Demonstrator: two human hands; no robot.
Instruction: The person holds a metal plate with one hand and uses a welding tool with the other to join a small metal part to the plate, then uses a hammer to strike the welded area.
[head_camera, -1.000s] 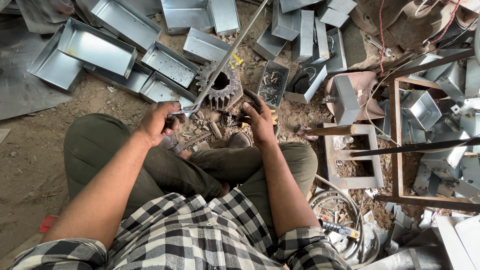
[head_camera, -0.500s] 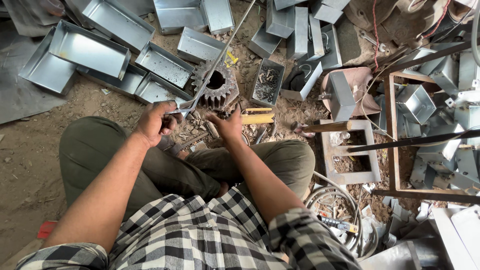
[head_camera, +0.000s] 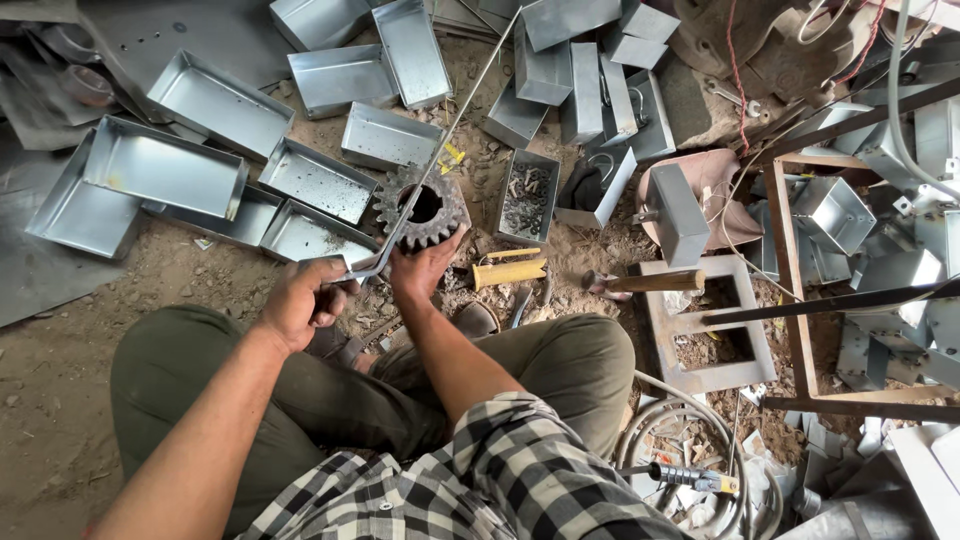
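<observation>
Holding: your left hand (head_camera: 300, 303) is closed in a fist round the bent near end of a long thin metal rod (head_camera: 432, 165); your fingers wrap it fully.
Rod's run: from your left fingers it climbs up and to the right, crosses the face of the toothed steel gear (head_camera: 422, 208) and its centre hole, and goes on far beyond your fingertips between the tin boxes.
Right hand: your right hand (head_camera: 424, 268) is pressed against the near edge of the gear, fingers spread and curled onto the teeth, gripping its rim; the thumb side is towards the rod.
Gear: it sits on the dirt floor (head_camera: 60, 360) just ahead of both hands, touching your right fingers, just right of your left knuckles.
Beyond your left fingers: shallow open tin trays (head_camera: 165, 165) lie packed side by side, some overlapping.
Right of your right fingers: a yellow-handled tool (head_camera: 510, 272) lies on the ground, near but apart; a narrow tin box of small metal scraps (head_camera: 530, 195) sits just past it.
Farther right: a wooden-handled hammer (head_camera: 645, 283) lies against a square metal frame (head_camera: 710, 320), well apart from your hands.
Near you: your knees in olive trousers (head_camera: 180, 380) flank both wrists.
</observation>
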